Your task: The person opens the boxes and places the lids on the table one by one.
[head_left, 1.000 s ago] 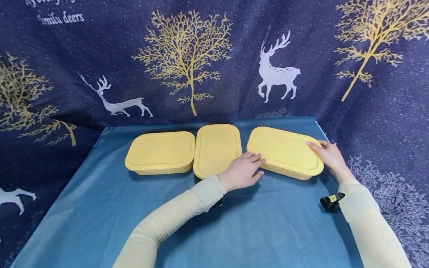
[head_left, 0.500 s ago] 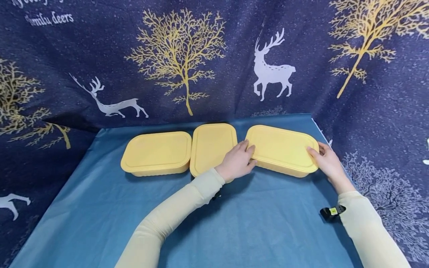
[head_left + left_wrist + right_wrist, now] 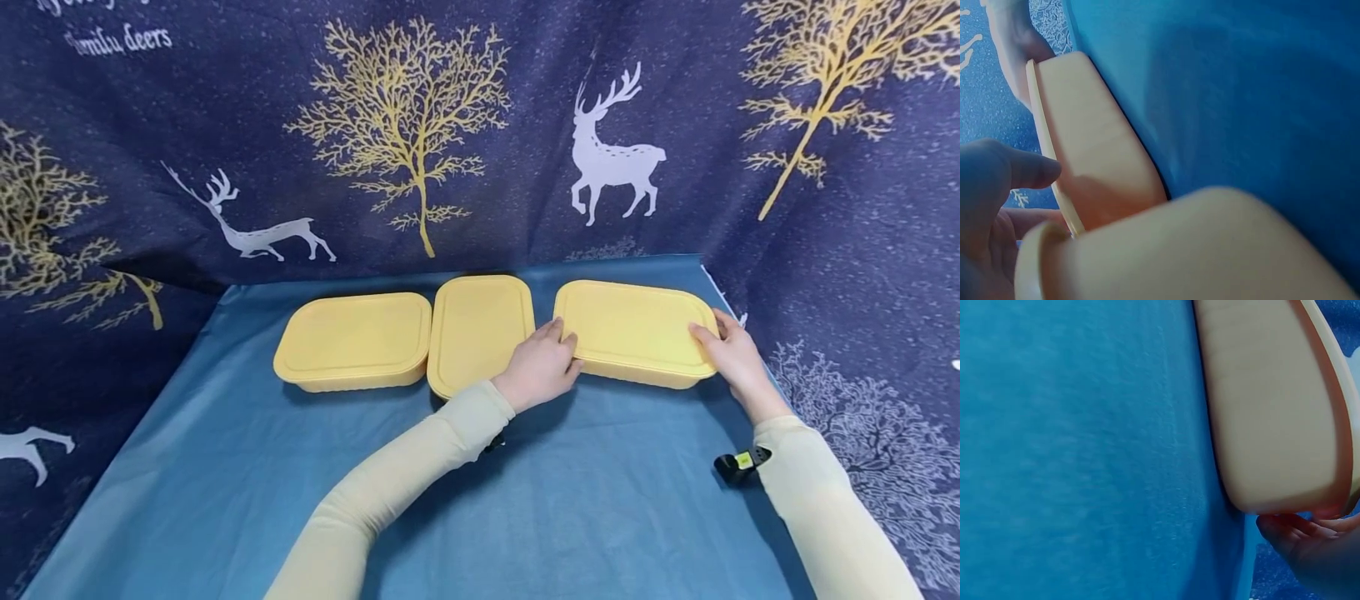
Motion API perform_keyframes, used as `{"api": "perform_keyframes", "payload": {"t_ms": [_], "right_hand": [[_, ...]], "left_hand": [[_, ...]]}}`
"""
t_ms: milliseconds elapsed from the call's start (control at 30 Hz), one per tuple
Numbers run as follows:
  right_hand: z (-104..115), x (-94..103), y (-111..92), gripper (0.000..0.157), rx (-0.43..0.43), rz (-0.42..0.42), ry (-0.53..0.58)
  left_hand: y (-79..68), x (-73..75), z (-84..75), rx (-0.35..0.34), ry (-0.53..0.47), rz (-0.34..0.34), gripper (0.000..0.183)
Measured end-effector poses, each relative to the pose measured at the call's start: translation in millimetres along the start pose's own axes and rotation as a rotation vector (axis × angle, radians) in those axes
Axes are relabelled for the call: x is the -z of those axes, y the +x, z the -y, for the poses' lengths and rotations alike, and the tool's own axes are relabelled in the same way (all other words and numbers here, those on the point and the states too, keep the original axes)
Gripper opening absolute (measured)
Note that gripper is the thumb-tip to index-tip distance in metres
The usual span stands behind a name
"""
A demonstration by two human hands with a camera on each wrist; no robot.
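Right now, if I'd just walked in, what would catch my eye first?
Probably the three yellow boxes lined up near the back of the blue cloth, the middle one turned crosswise. The left hand and right hand have their fingers at opposite ends of the rightmost box. Behind hangs a dark blue backdrop with white deer and golden trees.

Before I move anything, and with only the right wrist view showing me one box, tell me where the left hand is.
Observer: The left hand is at your box's left end, opposite the right hand.
Operator: Tell me what lies on the other side of that end.
Observer: A middle box, also yellow, with its long side running away from the person.
Operator: Report anything past that one.
Observer: A third box, yellow too, lies to its left with its long side running crosswise.
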State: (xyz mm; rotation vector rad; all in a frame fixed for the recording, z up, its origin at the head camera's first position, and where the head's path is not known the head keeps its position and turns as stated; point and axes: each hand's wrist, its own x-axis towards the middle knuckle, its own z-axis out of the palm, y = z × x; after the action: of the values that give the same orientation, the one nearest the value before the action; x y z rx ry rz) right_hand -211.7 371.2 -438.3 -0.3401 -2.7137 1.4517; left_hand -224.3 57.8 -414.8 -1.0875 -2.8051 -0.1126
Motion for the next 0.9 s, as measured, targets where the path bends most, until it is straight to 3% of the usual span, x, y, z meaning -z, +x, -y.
{"api": "perform_keyframes", "payload": {"t_ms": [300,633,900], "right_hand": [[-0.7,6.6,16.3,0.081,-0.039,-0.025,0.037],[-4.4,3.1,33.7,0.075,-0.073,-0.101,0.027],[-0.9,4.4,37.1,0.075,-0.078,-0.118,0.029]], "left_hand": [[4.1,-2.0,-14.0,0.034,-0.038,-0.020,0.045],[8.0,-10.5,-29.0,0.130,-0.169,-0.013,0.045],[9.5,-13.7,-29.9,0.163,-0.224,-0.082,0.043]]}}
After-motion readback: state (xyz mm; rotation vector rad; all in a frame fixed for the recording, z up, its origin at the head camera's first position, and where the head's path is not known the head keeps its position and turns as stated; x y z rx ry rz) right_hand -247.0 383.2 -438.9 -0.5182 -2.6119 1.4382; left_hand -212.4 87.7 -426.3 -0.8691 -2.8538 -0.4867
